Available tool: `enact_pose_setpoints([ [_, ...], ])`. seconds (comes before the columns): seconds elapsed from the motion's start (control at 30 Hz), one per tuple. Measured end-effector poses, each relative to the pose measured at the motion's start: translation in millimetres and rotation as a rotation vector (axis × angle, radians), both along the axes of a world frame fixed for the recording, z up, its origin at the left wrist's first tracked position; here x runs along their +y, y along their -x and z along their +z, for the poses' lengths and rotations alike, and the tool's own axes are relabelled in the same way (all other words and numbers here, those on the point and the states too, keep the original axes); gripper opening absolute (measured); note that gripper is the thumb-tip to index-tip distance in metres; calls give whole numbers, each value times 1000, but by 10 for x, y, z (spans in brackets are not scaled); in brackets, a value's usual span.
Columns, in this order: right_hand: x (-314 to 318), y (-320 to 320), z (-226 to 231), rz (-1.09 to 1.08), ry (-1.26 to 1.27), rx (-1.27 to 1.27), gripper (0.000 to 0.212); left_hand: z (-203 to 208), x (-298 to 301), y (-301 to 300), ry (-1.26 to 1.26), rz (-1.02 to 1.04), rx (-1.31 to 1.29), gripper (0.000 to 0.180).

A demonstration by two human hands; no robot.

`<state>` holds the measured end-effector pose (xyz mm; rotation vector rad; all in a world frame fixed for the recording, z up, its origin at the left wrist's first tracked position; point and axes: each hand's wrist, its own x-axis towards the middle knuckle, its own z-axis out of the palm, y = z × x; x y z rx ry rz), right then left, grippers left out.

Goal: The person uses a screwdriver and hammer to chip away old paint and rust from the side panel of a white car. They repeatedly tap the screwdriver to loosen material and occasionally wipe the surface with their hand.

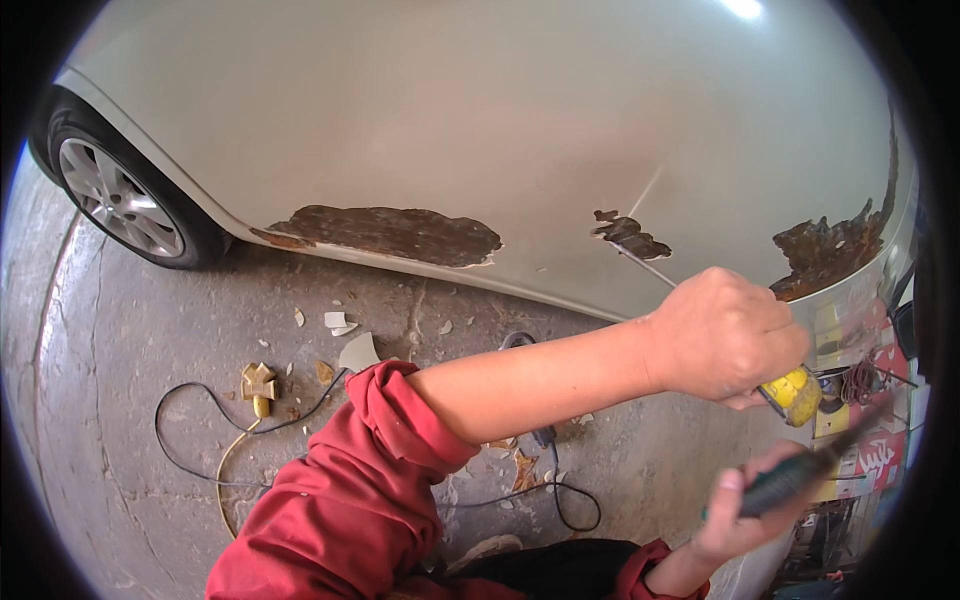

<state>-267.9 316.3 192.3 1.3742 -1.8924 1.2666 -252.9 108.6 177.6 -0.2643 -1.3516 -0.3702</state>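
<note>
My left hand (735, 335) is wrapped round the yellow handle (793, 395) of a screwdriver. Its thin metal shaft (648, 268) slants up and left, the tip reaching a small dark rusty patch (640, 240) on the pale car panel (540, 120). Below it, my right hand (745, 505) grips the dark green handle of a tool (790, 485). That tool's dark far end is smeared by motion, so I cannot make out its kind. It points up and right, close below the screwdriver's handle.
Two larger rusty patches (390, 235) (830, 250) mark the panel's lower edge. A car wheel (125, 190) stands at the left. Broken chips (358, 352), a yellow socket block (259, 385) and black cable (165, 440) lie on the concrete floor. Assorted items crowd the far right.
</note>
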Motion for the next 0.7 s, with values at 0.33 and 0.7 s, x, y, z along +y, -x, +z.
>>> enact_pose_setpoints([
  [0.33, 154, 170, 53, 99, 184, 45, 72, -104, 42, 87, 77, 18, -66, 27],
  [0.7, 137, 293, -191, -44, 24, -122, 102, -278, 35, 169, 74, -25, -236, 35],
])
